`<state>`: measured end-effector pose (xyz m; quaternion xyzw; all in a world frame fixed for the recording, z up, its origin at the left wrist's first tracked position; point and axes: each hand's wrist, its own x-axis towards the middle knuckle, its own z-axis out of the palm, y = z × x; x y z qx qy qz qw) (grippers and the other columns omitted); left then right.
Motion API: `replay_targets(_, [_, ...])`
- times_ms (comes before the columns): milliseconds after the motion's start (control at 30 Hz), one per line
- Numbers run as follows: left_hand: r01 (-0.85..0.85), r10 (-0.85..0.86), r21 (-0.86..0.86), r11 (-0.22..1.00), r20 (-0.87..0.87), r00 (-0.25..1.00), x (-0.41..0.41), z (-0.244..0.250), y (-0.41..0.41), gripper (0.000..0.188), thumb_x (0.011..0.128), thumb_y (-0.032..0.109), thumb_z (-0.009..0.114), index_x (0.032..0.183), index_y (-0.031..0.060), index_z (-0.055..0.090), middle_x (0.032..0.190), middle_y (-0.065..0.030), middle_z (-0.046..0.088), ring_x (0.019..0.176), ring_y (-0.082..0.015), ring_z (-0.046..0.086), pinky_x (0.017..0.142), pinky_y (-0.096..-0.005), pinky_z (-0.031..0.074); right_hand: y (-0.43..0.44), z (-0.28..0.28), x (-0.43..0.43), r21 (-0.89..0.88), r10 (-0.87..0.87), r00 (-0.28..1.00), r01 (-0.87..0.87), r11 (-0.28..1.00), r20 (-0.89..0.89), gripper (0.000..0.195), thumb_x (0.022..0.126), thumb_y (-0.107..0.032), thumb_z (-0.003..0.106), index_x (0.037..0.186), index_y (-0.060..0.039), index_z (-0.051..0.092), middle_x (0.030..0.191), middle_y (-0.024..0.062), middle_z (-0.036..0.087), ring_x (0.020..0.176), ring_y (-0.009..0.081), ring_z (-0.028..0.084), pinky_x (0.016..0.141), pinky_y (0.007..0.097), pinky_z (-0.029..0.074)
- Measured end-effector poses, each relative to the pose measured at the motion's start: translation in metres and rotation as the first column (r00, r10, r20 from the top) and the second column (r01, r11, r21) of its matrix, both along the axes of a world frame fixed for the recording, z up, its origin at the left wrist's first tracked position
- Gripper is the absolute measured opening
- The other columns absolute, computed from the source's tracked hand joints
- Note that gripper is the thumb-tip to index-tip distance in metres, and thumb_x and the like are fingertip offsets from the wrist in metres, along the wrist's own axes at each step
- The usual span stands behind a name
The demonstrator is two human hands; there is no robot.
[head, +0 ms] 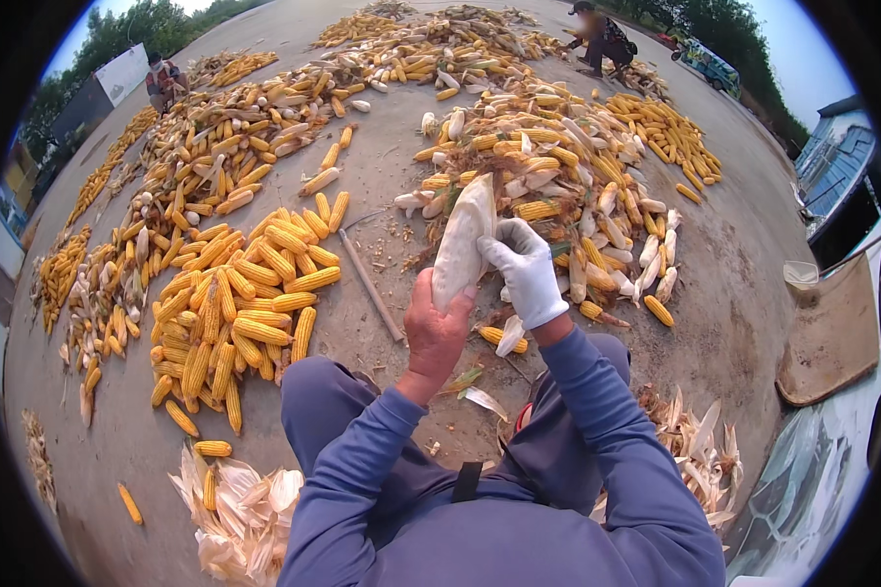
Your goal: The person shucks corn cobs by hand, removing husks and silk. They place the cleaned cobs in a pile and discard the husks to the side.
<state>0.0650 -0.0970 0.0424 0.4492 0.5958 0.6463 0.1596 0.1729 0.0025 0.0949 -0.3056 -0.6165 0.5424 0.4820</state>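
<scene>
My bare left hand (pixel 437 323) grips the lower end of a corn ear in its pale husk (pixel 464 242), held tilted in front of me. My right hand (pixel 523 268), in a white glove, touches the ear's right side; its fingertips are bent against the husk, and whether they pinch it I cannot tell. Beyond my hands lies a heap of corn ears (pixel 543 169), many partly in husk. To the left is a pile of bare yellow corn cobs (pixel 242 293). One cob with some husk (pixel 503 339) lies below my right hand.
A wooden-handled tool (pixel 371 285) lies on the concrete. Loose husks (pixel 246 513) lie at lower left, more husks (pixel 697 447) at lower right. Two people (pixel 163 81) (pixel 603 42) crouch by farther corn heaps. A tan chair or seat (pixel 829 337) stands at right, a vehicle (pixel 708 64) beyond.
</scene>
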Motion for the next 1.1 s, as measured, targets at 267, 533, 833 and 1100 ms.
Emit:
replay_targets(267, [-0.016,0.016,-0.004,1.000,-0.082,0.997,0.002,0.003,0.002,0.045,0.088,0.020,0.072,0.123,-0.0006,0.053,0.098,-0.0136,0.063,0.085,-0.0215,0.063,0.077,-0.0342,0.051,0.009,0.007,0.000,-0.048,-0.050,0.998,0.052,0.997,0.049,0.021,0.088,-0.016,0.074,0.098,0.0000,0.064,0.087,0.0007,0.064,0.076,0.0069,0.056,0.066,0.0233,0.048])
replay_targets(533, [-0.059,0.060,0.007,0.998,-0.147,0.987,-0.011,-0.009,0.005,0.047,0.087,0.020,0.074,0.123,-0.0012,0.052,0.095,-0.0118,0.064,0.078,-0.0182,0.062,0.071,-0.0345,0.052,0.007,-0.003,-0.011,0.052,0.036,0.999,-0.036,0.998,0.004,0.014,0.087,-0.009,0.071,0.094,-0.0004,0.063,0.083,-0.0023,0.061,0.076,0.0043,0.052,0.065,0.0227,0.046])
replay_targets(833, [-0.061,0.061,0.003,0.998,-0.074,0.995,-0.004,-0.005,0.011,0.047,0.080,0.016,0.077,0.118,0.0004,0.054,0.102,-0.0177,0.061,0.091,-0.0346,0.060,0.081,-0.0420,0.048,0.019,0.007,-0.010,0.048,-0.038,0.997,0.035,0.998,0.073,0.029,0.086,-0.014,0.073,0.109,0.0012,0.062,0.096,0.0048,0.067,0.086,0.0102,0.060,0.077,0.0257,0.050])
replay_targets(1100, [0.064,-0.061,-0.007,0.998,0.185,0.981,0.003,0.016,0.000,0.045,0.086,0.016,0.073,0.121,-0.0020,0.052,0.104,-0.0095,0.060,0.093,-0.0168,0.057,0.083,-0.0315,0.049,0.011,0.027,-0.011,0.063,0.004,0.997,-0.009,0.998,0.077,0.017,0.090,-0.013,0.069,0.101,-0.0010,0.064,0.090,-0.0009,0.063,0.083,0.0054,0.053,0.073,0.0238,0.048])
